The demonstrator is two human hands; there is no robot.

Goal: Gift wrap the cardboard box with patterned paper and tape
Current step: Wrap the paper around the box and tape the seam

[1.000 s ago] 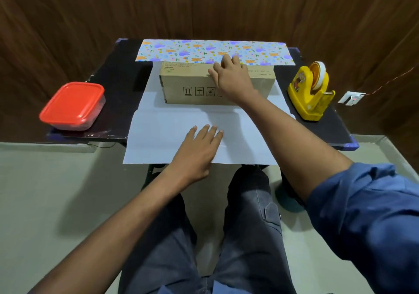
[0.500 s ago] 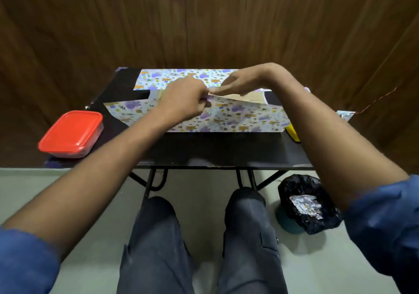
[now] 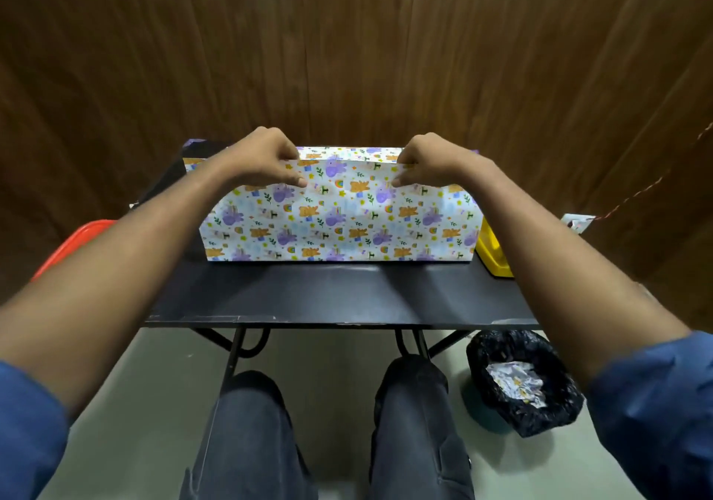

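A red lidded container point(image 3: 73, 245) sits at the black table's point(image 3: 339, 299) left edge, a black-lined bin point(image 3: 521, 391) with crumpled paper below.

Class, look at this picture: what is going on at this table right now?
A person is gift wrapping. Both hands, left hand and right hand, pinch the top edge of the patterned paper, which is pulled up over the near side of a box hidden beneath it on the black table. A yellow tape dispenser waits to the right, untouched. A red container sits at the left.
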